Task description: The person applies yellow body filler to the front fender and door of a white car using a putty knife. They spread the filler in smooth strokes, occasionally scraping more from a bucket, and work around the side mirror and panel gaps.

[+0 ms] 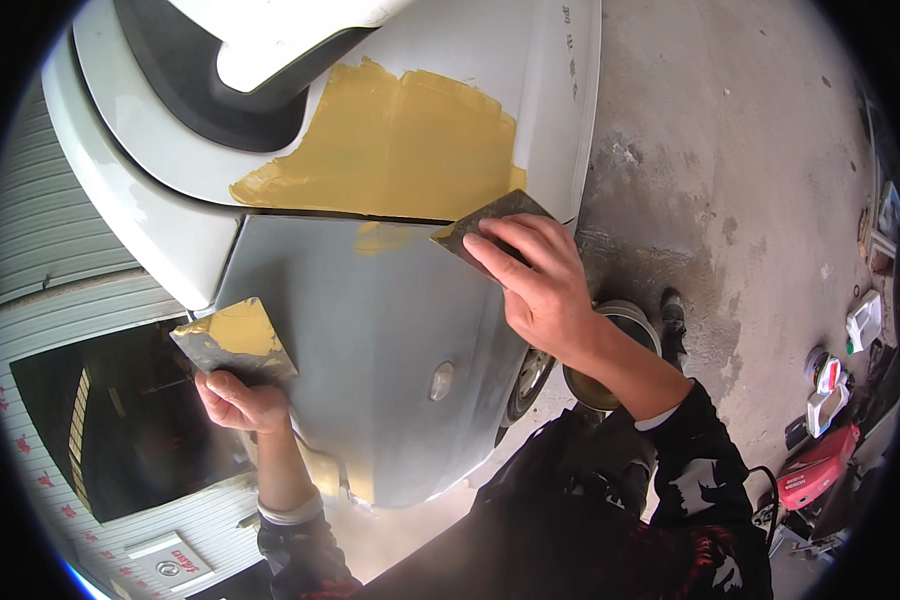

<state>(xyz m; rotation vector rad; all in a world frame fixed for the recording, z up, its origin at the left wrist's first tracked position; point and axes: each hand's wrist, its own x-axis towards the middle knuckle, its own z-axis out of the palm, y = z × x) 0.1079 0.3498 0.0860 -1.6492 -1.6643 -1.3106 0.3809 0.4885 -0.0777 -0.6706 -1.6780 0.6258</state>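
Note:
My right hand is closed around a dark, flat putty spreader, its corner at the lower right border of a yellow putty patch. That patch covers much of the white car door. In my left hand is a second flat putty spreader, held up with a heap of yellow putty on its upper part. Below the door gap lies a grey fender with a small yellow smear near its edge. My right fingers hide part of the spreader they grip.
A white side mirror juts over the door at the top. A round bucket stands by the wheel, right of the fender. Farther right, several containers and a red machine line the concrete floor.

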